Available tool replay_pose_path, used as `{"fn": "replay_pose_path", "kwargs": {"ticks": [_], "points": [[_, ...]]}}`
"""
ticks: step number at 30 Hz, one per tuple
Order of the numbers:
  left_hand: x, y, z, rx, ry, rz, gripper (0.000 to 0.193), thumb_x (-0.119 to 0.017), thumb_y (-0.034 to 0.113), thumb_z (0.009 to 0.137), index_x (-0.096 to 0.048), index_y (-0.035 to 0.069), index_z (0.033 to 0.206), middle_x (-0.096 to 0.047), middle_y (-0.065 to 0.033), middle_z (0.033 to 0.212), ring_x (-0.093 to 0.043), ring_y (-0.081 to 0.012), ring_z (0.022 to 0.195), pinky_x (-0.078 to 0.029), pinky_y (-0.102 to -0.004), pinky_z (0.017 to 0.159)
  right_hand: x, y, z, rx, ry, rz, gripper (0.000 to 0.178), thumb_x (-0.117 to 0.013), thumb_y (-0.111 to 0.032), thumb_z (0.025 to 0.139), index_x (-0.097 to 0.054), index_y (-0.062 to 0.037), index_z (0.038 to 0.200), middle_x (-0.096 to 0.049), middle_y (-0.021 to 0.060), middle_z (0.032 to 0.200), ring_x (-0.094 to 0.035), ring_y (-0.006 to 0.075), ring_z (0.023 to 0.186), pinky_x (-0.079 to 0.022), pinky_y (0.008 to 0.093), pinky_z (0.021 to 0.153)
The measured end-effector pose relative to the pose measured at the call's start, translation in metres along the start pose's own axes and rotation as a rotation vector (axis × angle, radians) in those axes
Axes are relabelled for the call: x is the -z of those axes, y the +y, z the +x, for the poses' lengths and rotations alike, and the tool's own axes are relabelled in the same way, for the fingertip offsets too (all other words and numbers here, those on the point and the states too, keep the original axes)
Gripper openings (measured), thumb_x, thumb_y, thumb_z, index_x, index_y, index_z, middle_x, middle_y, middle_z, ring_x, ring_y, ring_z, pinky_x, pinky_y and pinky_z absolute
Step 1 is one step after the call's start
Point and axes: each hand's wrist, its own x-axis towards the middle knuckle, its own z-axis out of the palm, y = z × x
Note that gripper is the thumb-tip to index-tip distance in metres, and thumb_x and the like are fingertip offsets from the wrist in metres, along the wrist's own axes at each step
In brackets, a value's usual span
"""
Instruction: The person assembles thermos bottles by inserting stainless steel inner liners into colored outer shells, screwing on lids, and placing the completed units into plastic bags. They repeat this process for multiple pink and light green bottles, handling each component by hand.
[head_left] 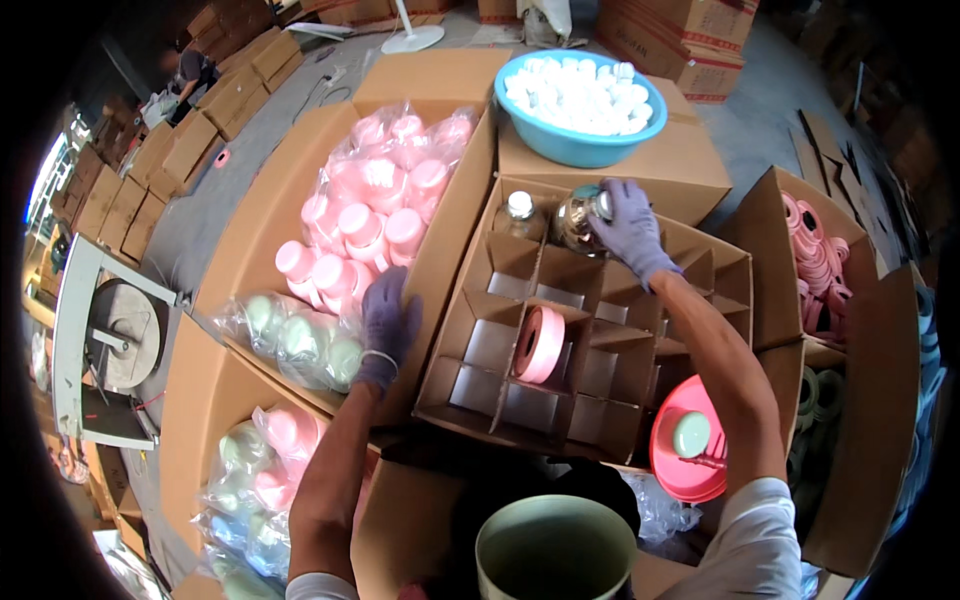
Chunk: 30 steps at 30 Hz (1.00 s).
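My right hand (632, 228), in a grey-purple glove, is closed on the neck of a shiny, brownish glass flask (572, 222) at the far row of a divided carton (470, 330). Left of it, another glass flask with a white cap (519, 210) stands in its compartment. My left hand (388, 325), gloved too, reaches over the neighbouring box's inner edge against the pink plastic cups (345, 275). Its fingers are stretched out and apart, and I see nothing held in them. A pink ring (540, 345) sits in a middle compartment.
Behind the carton, a blue basin (580, 150) of white caps rests on a box. Bagged pale-green cups (300, 335) lie left. Boxes of pink rings (825, 260) stand right. Near me are a pink dish (675, 470) with a green cap and a green container (555, 550).
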Motion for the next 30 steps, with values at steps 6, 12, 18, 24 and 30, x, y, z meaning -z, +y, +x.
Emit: {"fn": "replay_pose_path", "kwargs": {"ticks": [6, 12, 18, 24, 30], "points": [[0.029, 0.167, 0.022, 0.438, -0.188, -1.420, 0.074, -0.062, 0.008, 0.091, -0.020, -0.001, 0.151, -0.033, -0.0141, 0.149, -0.045, -0.0233, 0.127, -0.039, -0.0372, 0.108, 0.167, -0.048, -0.081, -0.469, 0.224, 0.835, 0.036, -0.065, -0.019, 0.086, -0.051, -0.0036, 0.115, -0.060, 0.0093, 0.094, -0.062, 0.0195, 0.084, -0.050, 0.0303, 0.069], [0.142, 0.206, 0.016, 0.016, -0.029, -1.292, 0.092, -0.078, 0.020, 0.080, -0.022, -0.001, 0.150, -0.034, -0.0147, 0.148, -0.038, -0.0255, 0.134, -0.029, -0.0354, 0.114, 0.201, -0.126, -0.202, -0.776, -0.086, 1.606, 0.034, -0.051, -0.046, 0.097, -0.053, -0.0120, 0.104, -0.061, 0.0063, 0.086, -0.057, 0.0153, 0.073, -0.049, 0.0305, 0.065], [0.260, 0.220, 0.022, -0.062, -0.264, -1.068, 0.074, -0.077, 0.020, 0.077, -0.044, 0.000, 0.140, -0.047, -0.0121, 0.141, -0.045, -0.0214, 0.131, -0.034, -0.0341, 0.112, 0.220, -0.172, -0.274, -0.298, -0.423, 0.998, 0.044, -0.038, -0.031, 0.104, -0.046, -0.0011, 0.136, -0.057, 0.0093, 0.121, -0.054, 0.0159, 0.114, -0.042, 0.0310, 0.100], [0.278, 0.207, -0.083, -0.226, -0.437, -0.546, 0.068, -0.078, 0.021, 0.077, -0.048, 0.002, 0.135, -0.052, -0.0156, 0.133, -0.051, -0.0297, 0.124, -0.040, -0.0369, 0.105, 0.285, -0.224, -0.385, -0.198, -0.237, 0.835, 0.049, -0.059, -0.014, 0.089, -0.046, 0.0015, 0.134, -0.050, 0.0205, 0.134, -0.051, 0.0315, 0.123, -0.038, 0.0401, 0.107], [0.256, 0.143, -0.292, 0.783, -0.482, -1.248, 0.049, -0.048, 0.028, 0.098, -0.047, -0.002, 0.137, -0.053, -0.0104, 0.135, -0.053, -0.0201, 0.120, -0.041, -0.0332, 0.104, 0.247, -0.299, -0.524, -0.063, -0.153, 0.916, 0.035, -0.063, 0.000, 0.083, -0.057, 0.0048, 0.117, -0.039, 0.0334, 0.139, -0.045, 0.0485, 0.125, -0.035, 0.0551, 0.107]]}}
